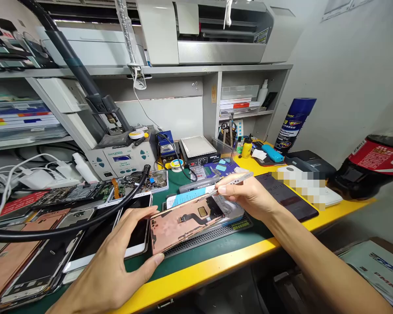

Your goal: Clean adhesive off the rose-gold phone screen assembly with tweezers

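Observation:
My left hand [118, 257] grips the left end of a phone display panel [173, 222], thumb at its lower corner and fingers at its upper corner. Its copper-coloured back faces up, with a dark flex cable and a small gold square on it. The panel is tilted above a perforated grey mat [212, 237]. Between thumb and fingers, my right hand [245, 194] pinches slim grey metal tweezers [237, 179], whose tip points down-left to the panel's upper edge. I cannot tell whether the tip touches it. Behind the panel lies a blue-and-white packet [186, 198].
Several phones and a white-framed tablet [140, 226] lie left, under a black hose [118, 207]. A dark phone [288, 196], a spray can [294, 124] and a cola bottle [373, 161] stand or lie right. A hot-air station [122, 157] is behind. The yellow bench edge [203, 270] runs in front.

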The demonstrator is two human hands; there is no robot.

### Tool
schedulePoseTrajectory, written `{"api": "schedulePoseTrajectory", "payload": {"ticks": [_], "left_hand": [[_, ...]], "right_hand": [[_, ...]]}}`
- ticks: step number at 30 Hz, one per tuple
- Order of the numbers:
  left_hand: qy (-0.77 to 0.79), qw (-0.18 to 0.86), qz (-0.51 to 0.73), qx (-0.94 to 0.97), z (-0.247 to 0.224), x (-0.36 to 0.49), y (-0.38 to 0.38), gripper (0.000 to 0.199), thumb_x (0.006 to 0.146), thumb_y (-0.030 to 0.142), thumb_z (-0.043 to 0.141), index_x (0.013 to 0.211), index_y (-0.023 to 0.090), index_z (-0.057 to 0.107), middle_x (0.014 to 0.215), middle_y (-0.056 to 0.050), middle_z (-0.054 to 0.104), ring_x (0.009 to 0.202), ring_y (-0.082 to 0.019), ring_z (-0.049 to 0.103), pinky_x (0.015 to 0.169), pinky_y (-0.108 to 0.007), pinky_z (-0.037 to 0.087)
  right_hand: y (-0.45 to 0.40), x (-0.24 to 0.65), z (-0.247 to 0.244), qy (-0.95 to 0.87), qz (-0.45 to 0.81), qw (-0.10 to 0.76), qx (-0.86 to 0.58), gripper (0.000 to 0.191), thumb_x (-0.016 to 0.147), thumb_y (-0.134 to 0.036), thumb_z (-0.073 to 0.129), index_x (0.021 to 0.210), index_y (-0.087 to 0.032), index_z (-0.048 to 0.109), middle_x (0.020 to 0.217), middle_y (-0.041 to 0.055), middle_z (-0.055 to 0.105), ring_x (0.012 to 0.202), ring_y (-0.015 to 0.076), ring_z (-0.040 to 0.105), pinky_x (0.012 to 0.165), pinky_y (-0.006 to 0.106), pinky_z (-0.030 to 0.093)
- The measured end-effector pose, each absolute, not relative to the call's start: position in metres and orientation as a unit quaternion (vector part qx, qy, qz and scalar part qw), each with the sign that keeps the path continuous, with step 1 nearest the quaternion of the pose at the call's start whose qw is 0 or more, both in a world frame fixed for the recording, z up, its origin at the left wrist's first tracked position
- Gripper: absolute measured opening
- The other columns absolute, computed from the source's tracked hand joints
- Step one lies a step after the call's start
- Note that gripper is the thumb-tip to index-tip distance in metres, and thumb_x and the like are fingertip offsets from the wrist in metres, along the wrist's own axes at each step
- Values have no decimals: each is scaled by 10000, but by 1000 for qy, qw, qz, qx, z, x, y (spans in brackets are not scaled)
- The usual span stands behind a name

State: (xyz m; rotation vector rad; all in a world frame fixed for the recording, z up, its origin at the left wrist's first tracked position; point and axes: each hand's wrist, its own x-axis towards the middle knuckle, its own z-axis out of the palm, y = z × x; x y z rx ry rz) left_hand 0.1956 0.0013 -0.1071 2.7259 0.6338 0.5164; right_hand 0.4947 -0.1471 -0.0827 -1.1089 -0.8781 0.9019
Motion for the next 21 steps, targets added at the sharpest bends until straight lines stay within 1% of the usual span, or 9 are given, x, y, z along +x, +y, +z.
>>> {"api": "schedulePoseTrajectory", "payload": {"ticks": [2, 5, 9, 12, 17, 21], "left_hand": [[223, 138, 173, 949, -107, 199, 1, 666, 881, 450, 634, 1450, 344, 305, 1440, -86, 489, 1326, -296, 524, 1099, -446, 469], [232, 140, 160, 949, -105, 204, -1, 647, 893, 456, 621, 1444, 341, 303, 1441, -81, 473, 1322, -286, 521, 1098, -429, 461], [236, 156, 143, 949, -102, 207, -2, 606, 913, 443, 597, 1436, 342, 309, 1443, -74, 458, 1337, -280, 493, 1118, -444, 430], [229, 167, 137, 949, -99, 209, -2, 599, 911, 417, 601, 1433, 344, 315, 1453, -67, 445, 1346, -275, 476, 1132, -451, 409], [219, 169, 129, 952, -95, 211, -1, 608, 887, 410, 632, 1415, 329, 344, 1446, -79, 445, 1342, -285, 470, 1144, -475, 394], [196, 146, 148, 958, -89, 213, -2, 644, 862, 409, 669, 1419, 302, 363, 1464, -105, 436, 1365, -313, 437, 1153, -507, 376]], "right_hand": [[-147, 495, -84, -400, 396, 662, -494, 265, 656, -313, 932, 768, -120, 789, 565, -24, 493, 541, 88, 377, 501, 235, 243], [-147, 495, -84, -409, 389, 659, -498, 261, 664, -320, 930, 771, -126, 792, 548, -34, 473, 540, 96, 394, 511, 241, 275], [-146, 494, -84, -421, 376, 657, -500, 255, 677, -334, 920, 742, -127, 784, 574, -20, 521, 541, 98, 412, 519, 245, 301], [-146, 494, -86, -427, 375, 656, -497, 261, 675, -337, 919, 762, -128, 789, 612, -3, 563, 542, 101, 415, 513, 243, 307], [-146, 493, -87, -432, 382, 653, -491, 278, 684, -359, 912, 776, -129, 786, 601, -11, 535, 539, 99, 399, 508, 239, 304], [-147, 491, -85, -437, 375, 645, -503, 288, 695, -376, 906, 755, -124, 781, 570, -12, 525, 539, 111, 434, 516, 248, 321]]}}
